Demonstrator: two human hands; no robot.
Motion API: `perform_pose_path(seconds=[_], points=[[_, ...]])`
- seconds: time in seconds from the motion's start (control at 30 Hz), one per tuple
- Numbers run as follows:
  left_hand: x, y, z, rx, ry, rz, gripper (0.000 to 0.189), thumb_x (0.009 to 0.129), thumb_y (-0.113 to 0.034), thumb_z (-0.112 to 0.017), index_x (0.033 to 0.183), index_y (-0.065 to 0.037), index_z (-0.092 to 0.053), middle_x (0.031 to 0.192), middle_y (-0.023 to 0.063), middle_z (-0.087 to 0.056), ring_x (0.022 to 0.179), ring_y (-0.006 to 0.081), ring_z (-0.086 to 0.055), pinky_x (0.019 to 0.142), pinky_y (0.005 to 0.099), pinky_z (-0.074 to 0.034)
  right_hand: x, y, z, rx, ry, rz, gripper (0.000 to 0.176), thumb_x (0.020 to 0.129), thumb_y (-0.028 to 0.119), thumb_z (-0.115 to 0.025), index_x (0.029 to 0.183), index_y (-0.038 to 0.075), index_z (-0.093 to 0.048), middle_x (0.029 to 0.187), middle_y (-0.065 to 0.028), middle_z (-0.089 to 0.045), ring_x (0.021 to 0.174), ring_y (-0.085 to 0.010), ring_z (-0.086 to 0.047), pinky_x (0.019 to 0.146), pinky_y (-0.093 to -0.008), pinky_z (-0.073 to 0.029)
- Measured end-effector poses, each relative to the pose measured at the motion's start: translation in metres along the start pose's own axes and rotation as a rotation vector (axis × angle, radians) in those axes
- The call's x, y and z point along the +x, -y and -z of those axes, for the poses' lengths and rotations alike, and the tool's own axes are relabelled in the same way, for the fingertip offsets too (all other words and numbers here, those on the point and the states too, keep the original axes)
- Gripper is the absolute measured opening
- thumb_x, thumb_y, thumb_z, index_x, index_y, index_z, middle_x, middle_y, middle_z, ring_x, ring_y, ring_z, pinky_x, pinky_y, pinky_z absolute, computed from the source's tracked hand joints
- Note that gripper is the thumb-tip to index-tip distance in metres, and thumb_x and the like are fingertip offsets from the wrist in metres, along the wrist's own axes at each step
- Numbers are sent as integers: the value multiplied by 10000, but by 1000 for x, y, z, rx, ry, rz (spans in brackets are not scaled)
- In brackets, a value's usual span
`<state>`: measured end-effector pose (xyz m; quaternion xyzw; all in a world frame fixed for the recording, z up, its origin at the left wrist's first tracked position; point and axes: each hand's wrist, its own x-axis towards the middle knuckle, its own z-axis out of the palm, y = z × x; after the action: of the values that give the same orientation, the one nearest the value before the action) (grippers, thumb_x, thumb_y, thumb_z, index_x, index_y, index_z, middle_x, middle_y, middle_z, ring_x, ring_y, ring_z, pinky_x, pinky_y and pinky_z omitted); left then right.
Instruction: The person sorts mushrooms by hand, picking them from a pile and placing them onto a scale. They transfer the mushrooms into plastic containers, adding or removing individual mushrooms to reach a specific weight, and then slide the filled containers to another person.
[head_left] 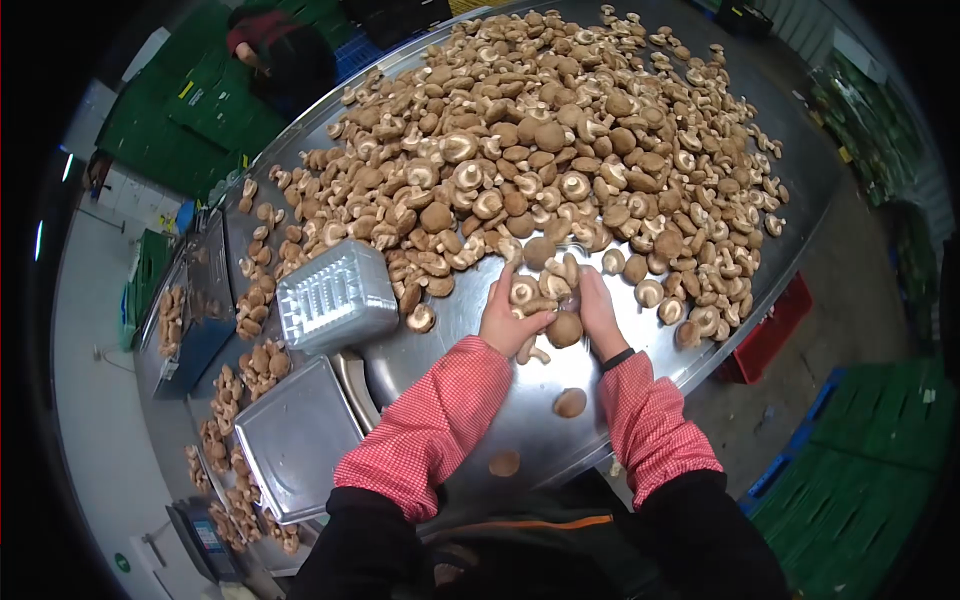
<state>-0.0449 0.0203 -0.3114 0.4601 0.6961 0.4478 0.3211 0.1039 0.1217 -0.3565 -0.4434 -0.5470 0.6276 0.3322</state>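
Between my two hands sits a clear plastic tray [572, 247], its edge only partly visible, filled with several brown shiitake mushrooms [565, 328]. My left hand [503, 318] wraps the tray's left side, with the thumb laid over the mushrooms. Along the right side, my right hand [597, 312] grips with its fingers reaching forward, partly hidden. A mushroom stem pokes out toward me below the left thumb. Nearer my body, a loose mushroom [570, 403] and another mushroom cap [504, 463] lie on the steel table [440, 345].
A large heap of shiitake [560, 130] covers the table's far part. Left of my hands is a stack of clear trays [338, 297], then a metal weighing plate [300, 438] and a display [207, 535]. A red crate [768, 335] stands below right; another person [285, 55] is far left.
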Motion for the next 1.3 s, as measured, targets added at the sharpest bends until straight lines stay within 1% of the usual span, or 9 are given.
perform_pose_path(seconds=[0.3,0.43,0.47,0.63,0.8,0.9,1.07,1.17,1.3], points=[[-60,-34,34,548,41,-77,917,825,-402,-690,1517,-10,-234,1480,230,-396,1219,383,-467,1019,454,-406,-73,13,-40,465,-133,-107,356,1078,290,-319,1131,21,-544,1028,-69,-593,921,-143,-576,819,-298,-480],[-69,-46,79,-536,-120,407,738,958,-429,-550,1517,-48,-253,1416,290,-437,1285,406,-452,1065,415,-374,-99,19,-63,252,-60,-29,359,1081,304,-322,1126,14,-528,905,-51,-594,817,-128,-584,750,-290,-497],[-65,-6,76,-297,-257,97,614,1005,-438,-482,1480,-71,-353,1341,268,-532,1253,382,-514,1034,402,-406,-109,30,-77,210,-39,-16,358,1081,307,-325,1127,12,-523,872,-45,-593,786,-124,-583,730,-287,-501],[-112,-27,149,-48,-179,130,461,983,-332,-580,1377,-106,-506,1187,162,-643,1113,255,-604,962,356,-469,-164,71,-148,233,201,60,370,1082,328,-320,1227,20,-465,833,-37,-583,706,-103,-561,677,-249,-498],[-170,-9,243,-199,-171,240,465,941,-235,-661,1369,-117,-520,1066,91,-671,1005,134,-608,891,295,-497,-193,97,-142,-700,550,333,391,967,416,-517,1119,63,-589,910,-195,-641,828,-374,-670,680,-455,-530],[-201,19,288,-110,-155,268,465,943,-238,-657,1373,-126,-521,1077,79,-660,979,136,-608,877,290,-498,-222,88,-103,-1247,756,381,479,842,485,-666,1111,97,-586,901,-180,-618,810,-360,-663,657,-445,-541],[-226,41,321,649,-122,-76,477,913,-322,-630,1343,-125,-568,1227,174,-564,1149,348,-553,1014,395,-430,-233,27,-87,-1034,849,381,444,809,272,-745,1155,82,-542,972,-188,-572,863,-356,-636,710,-426,-523],[-230,50,326,495,-197,-29,470,954,-352,-570,1350,-98,-555,1250,163,-565,1153,330,-552,1021,379,-414,-237,103,-141,-819,749,252,491,789,267,-765,1149,35,-525,972,-172,-569,862,-356,-623,732,-422,-512],[-249,47,344,-28,-480,110,477,1016,-402,-437,1348,-80,-551,1213,109,-611,1127,237,-559,978,341,-417,-240,139,-220,-610,803,702,467,757,195,-816,1085,27,-529,1001,-142,-542,852,-300,-624,689,-385,-527]])
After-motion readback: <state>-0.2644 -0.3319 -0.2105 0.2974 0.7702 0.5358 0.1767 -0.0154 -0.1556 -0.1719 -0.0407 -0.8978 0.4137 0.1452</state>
